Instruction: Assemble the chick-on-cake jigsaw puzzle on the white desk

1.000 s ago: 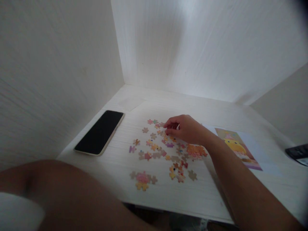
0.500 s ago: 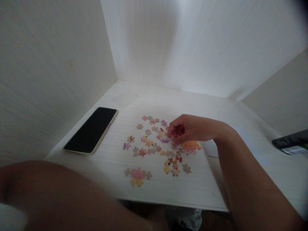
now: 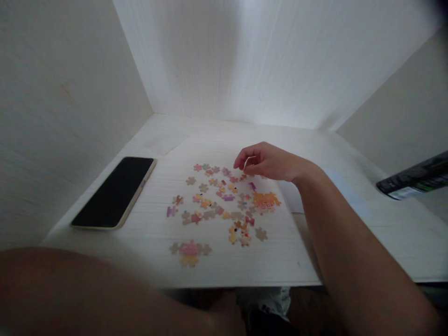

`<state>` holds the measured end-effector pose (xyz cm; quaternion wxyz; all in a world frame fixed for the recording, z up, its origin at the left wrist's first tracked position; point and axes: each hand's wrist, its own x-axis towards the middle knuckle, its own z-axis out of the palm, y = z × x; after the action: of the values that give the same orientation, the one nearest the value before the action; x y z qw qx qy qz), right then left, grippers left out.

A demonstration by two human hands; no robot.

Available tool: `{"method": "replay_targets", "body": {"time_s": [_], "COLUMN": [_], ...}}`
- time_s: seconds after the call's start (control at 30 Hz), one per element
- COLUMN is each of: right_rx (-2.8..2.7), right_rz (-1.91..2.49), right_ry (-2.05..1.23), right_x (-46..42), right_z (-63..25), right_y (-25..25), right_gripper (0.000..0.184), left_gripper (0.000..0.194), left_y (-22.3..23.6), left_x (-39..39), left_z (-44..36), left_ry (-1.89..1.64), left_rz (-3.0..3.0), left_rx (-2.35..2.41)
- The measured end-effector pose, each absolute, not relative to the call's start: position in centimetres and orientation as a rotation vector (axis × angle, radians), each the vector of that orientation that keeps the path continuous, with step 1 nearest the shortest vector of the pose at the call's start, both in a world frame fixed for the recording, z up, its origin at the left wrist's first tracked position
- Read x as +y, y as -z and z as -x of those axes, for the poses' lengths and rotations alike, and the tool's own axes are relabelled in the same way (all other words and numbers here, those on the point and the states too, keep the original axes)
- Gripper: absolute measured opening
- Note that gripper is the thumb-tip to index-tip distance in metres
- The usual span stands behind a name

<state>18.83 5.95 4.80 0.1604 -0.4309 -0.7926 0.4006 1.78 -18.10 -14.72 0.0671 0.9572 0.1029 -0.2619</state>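
Note:
My right hand (image 3: pixel 264 161) hovers over the far right of the loose jigsaw pieces, fingers bent and thumb apart from the index finger. I see no piece between them. Just below its fingertips lies a small red piece (image 3: pixel 242 178); whether they touch it I cannot tell. Nearer me are a joined orange section (image 3: pixel 266 199) with lettering and a joined pink and yellow section (image 3: pixel 189 249). A yellow and white cluster (image 3: pixel 234 234) sits close to a lone grey piece (image 3: pixel 261 234). Below the table edge, my left hand (image 3: pixel 227 315) is dark and blurred, its fingers hidden.
A black-screened phone (image 3: pixel 114 192) lies on the white table (image 3: pixel 147 266) at the left. White paper (image 3: pixel 341 191) is under my right forearm. A dark cylindrical container (image 3: pixel 415 179) lies at the right. Pale walls (image 3: pixel 210 60) enclose the table's back and sides.
My right hand has moved up and away from me, uncovering the orange section and several pieces. The whole view has shifted slightly, with the table's things sitting further left.

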Motion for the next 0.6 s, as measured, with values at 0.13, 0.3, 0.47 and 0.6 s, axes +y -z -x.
{"method": "replay_targets", "body": {"time_s": [0.13, 0.3, 0.47, 0.6], "right_rx": [-2.254, -2.150, -2.099, -2.097], "right_rz": [1.238, 1.285, 1.256, 1.296], "right_ry": [-1.079, -1.041, -1.024, -1.004], "right_x": [5.8, 5.8, 5.9, 5.8], "right_z": [-18.7, -18.8, -18.9, -18.6], "right_y": [-5.0, -5.1, -5.0, -5.2], "right_gripper": [0.018, 0.021, 0.023, 0.025], "left_gripper": [0.014, 0.017, 0.017, 0.014], "left_y": [14.3, 14.1, 13.8, 14.8], "left_x": [-17.7, -17.7, -17.4, -17.9], "left_z": [-2.0, -1.9, -1.7, -1.4], "left_ry": [0.863, 0.796, 0.774, 0.717], "left_rz": [-2.864, -2.891, -2.911, -2.933], "left_rx": [0.076, 0.111, 0.101, 0.097]}}
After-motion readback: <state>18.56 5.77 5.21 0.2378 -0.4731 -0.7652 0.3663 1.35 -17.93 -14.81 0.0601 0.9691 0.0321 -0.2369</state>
